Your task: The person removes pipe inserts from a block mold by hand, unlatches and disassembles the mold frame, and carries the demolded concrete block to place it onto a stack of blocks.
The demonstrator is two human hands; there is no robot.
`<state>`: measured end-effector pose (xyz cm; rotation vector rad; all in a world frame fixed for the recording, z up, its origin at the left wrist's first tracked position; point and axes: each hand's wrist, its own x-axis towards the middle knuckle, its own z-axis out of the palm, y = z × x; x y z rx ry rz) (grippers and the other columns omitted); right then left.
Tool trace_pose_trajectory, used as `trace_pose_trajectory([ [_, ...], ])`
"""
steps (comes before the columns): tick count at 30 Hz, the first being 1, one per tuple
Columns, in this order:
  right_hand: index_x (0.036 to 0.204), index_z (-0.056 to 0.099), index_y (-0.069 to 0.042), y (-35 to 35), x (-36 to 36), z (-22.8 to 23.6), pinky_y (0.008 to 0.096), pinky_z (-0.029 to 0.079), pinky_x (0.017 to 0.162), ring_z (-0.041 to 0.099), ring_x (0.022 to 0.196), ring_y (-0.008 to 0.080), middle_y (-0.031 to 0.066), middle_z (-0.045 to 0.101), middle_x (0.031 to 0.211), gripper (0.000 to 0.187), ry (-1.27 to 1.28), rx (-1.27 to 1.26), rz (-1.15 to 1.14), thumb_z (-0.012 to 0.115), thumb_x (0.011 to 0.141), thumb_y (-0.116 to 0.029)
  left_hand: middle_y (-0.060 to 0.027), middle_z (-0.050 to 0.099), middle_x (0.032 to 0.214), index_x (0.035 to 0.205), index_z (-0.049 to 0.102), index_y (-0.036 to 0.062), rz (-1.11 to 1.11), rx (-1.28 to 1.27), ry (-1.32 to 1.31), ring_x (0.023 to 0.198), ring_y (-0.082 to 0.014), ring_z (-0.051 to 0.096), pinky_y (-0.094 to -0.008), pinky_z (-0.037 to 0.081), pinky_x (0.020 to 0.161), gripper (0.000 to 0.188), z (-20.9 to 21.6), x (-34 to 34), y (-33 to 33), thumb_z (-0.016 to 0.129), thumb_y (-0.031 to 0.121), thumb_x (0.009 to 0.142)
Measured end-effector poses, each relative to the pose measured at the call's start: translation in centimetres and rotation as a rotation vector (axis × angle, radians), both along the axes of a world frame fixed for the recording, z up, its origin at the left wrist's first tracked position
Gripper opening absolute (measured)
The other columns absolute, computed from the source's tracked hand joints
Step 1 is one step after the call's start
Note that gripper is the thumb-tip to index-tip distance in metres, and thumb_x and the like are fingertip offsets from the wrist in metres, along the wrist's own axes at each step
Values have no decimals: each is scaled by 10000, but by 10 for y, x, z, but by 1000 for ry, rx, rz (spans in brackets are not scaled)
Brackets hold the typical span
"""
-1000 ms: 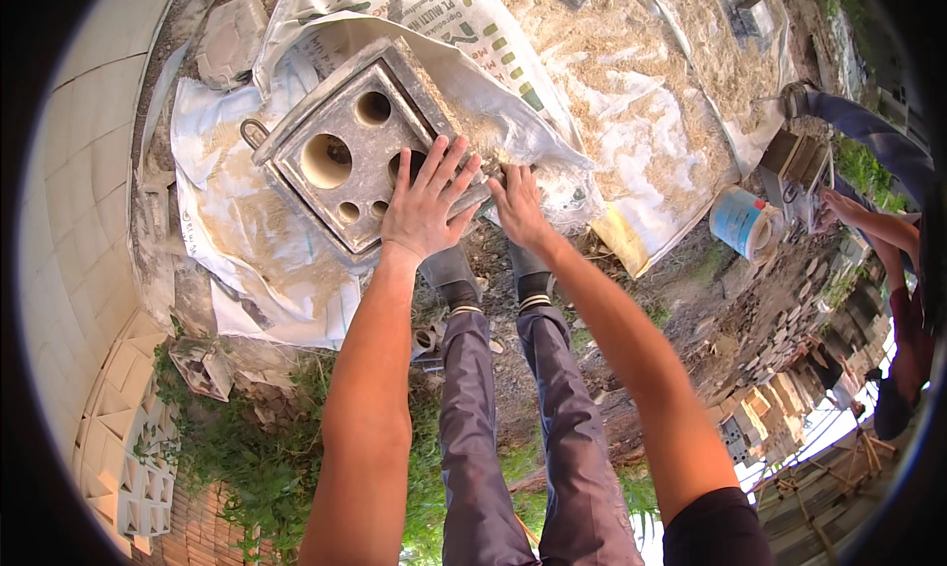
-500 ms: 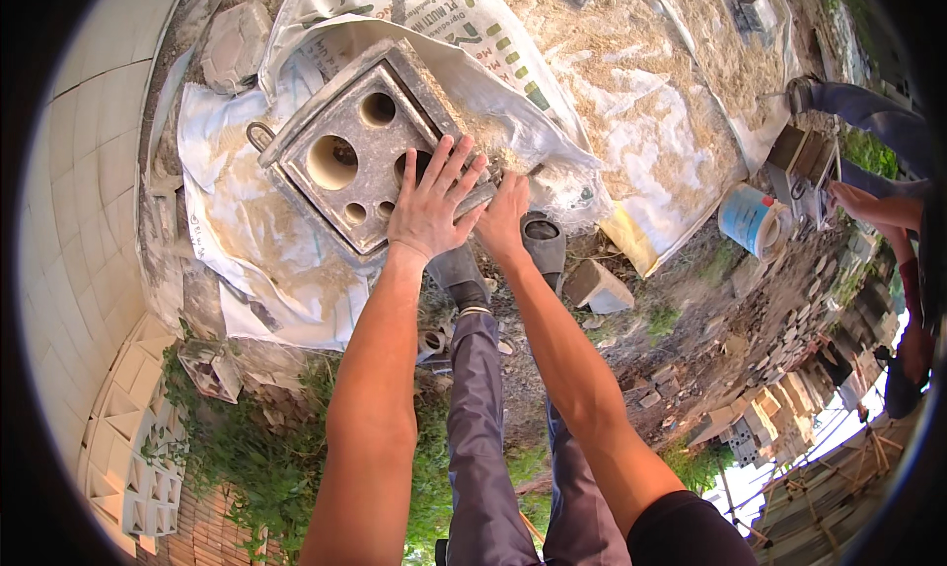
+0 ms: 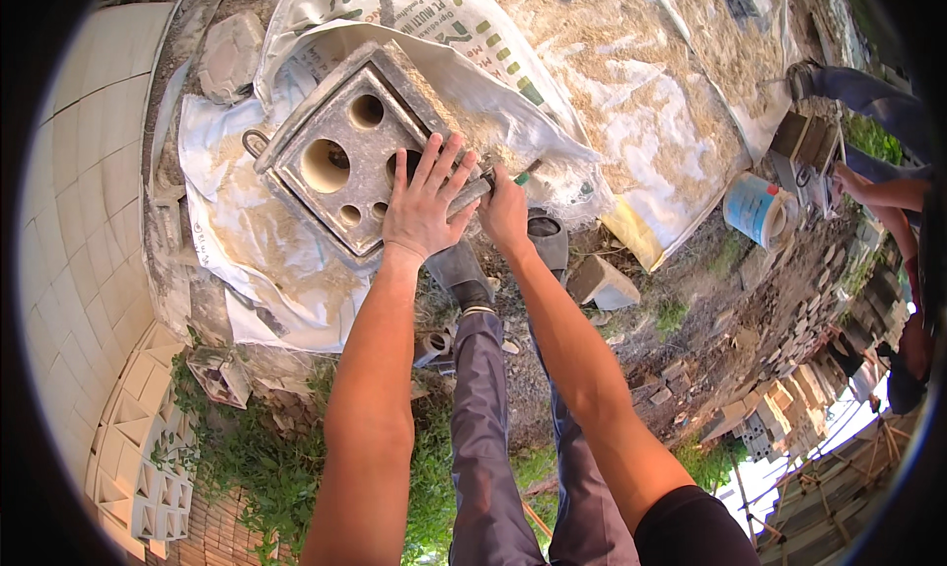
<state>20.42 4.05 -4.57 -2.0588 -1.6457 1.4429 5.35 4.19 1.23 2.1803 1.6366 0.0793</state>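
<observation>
dusty ground [image 3: 735,344], white sacks [image 3: 212,137] spread beneath grey holed block [image 3: 366,160], left of centre. our left hand [image 3: 422,209] lies flat on block's near right side, fingers spread, gripping nothing; our right hand [image 3: 506,211] curls beside block's right corner, we cannot tell around what.

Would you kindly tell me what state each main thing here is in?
Holed grey block: holes facing up, one partly covered.
Left hand: open, spread on the block.
Right hand: curled, its grip partly hidden.
White sack: spread out, creased, strewn with tan grains.
Printed sack: creased.
Blue-and-white tub: unclear whether lidded.
</observation>
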Motion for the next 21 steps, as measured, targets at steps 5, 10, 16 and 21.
trace_pose_trajectory([
  [5,1081,477,38,-8,6,-1,482,399,828,499,994,432,259,511,1024,311,93,157,-58,528,862,-177,-28,169,1537,1461,234,236,8,24,-2,1418,-242,145,-522,97,1130,728,-1,4,2,570,415,841],
  [10,1121,540,44,6,35,-10,418,407,911,539,1055,351,233,558,1086,482,351,-212,-57,537,910,-389,-19,159,1539,1465,217,249,12,22,-8,1419,-232,136,-520,96,1132,729,-1,9,3,559,427,846],
  [16,1262,531,-13,56,58,13,395,429,922,549,1080,280,200,579,1187,633,368,-519,50,563,872,-512,-31,176,1535,1458,249,231,0,18,22,1416,-245,149,-517,105,1130,720,1,-2,-1,569,415,840],
  [21,1115,617,13,121,69,18,387,459,884,603,1010,306,217,637,1063,586,154,-450,526,619,830,-499,-36,184,1533,1460,243,237,3,5,5,1416,-242,148,-520,106,1130,731,2,4,1,575,419,835],
])
